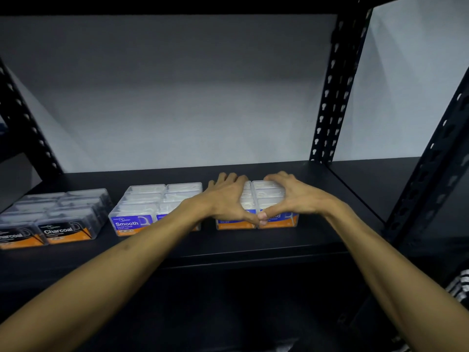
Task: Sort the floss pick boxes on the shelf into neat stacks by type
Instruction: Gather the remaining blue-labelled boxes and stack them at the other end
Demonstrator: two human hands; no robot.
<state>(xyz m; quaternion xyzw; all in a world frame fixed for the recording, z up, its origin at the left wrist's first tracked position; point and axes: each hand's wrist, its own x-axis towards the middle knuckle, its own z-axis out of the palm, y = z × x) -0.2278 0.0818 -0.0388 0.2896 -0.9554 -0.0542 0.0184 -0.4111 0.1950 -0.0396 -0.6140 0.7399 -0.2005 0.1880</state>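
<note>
Three groups of clear floss pick boxes stand on the black shelf (253, 242). At the left are black-labelled Charcoal boxes (57, 215). In the middle are blue-labelled Smooth boxes (152, 207). At the right is a third blue-labelled group (269, 199), two boxes wide, its label partly hidden. My left hand (225, 199) lies over the left column of that group, fingers reaching past its back edge. My right hand (291, 196) curls over the right column, fingertips on its far end. Both thumbs meet at the front labels.
Black perforated uprights (332, 97) stand at the back right, with another at the far right front. A pale wall closes the back. The shelf surface right of the boxes is bare. Something striped (462, 288) shows at the lower right edge.
</note>
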